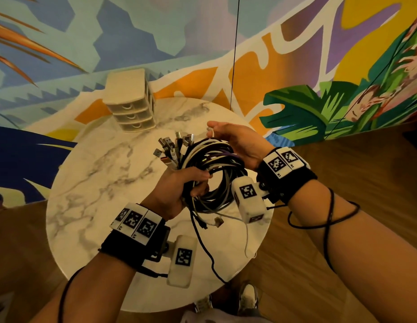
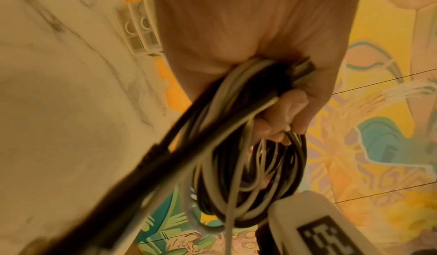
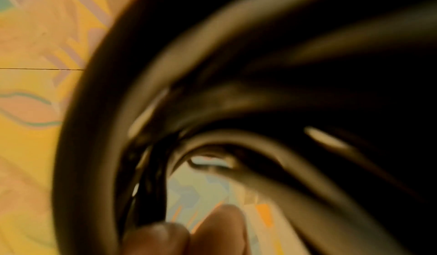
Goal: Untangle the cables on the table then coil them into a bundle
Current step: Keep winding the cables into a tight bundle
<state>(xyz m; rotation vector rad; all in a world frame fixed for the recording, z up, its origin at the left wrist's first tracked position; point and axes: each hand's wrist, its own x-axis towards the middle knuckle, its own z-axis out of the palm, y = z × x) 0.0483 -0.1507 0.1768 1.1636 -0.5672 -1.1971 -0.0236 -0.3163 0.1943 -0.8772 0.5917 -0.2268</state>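
A coil of black, white and purple cables (image 1: 209,164) hangs above the round marble table (image 1: 98,173). My left hand (image 1: 179,185) grips the coil's left side, and its fingers (image 2: 283,113) curl round the strands (image 2: 248,165). A cluster of USB plugs (image 1: 174,148) sticks up from that fist. My right hand (image 1: 237,141) cups the coil's top right and pinches a white cable end (image 1: 211,134) under the thumb. Blurred dark loops (image 3: 236,72) fill the right wrist view, with fingertips (image 3: 220,231) at the bottom. Loose tails (image 1: 216,221) dangle below the coil.
A small beige drawer unit (image 1: 130,101) stands at the table's far edge. One black tail (image 1: 207,252) and a thin white one (image 1: 247,238) trail toward the near edge. My shoes (image 1: 248,297) show on the wooden floor below. A painted wall stands behind.
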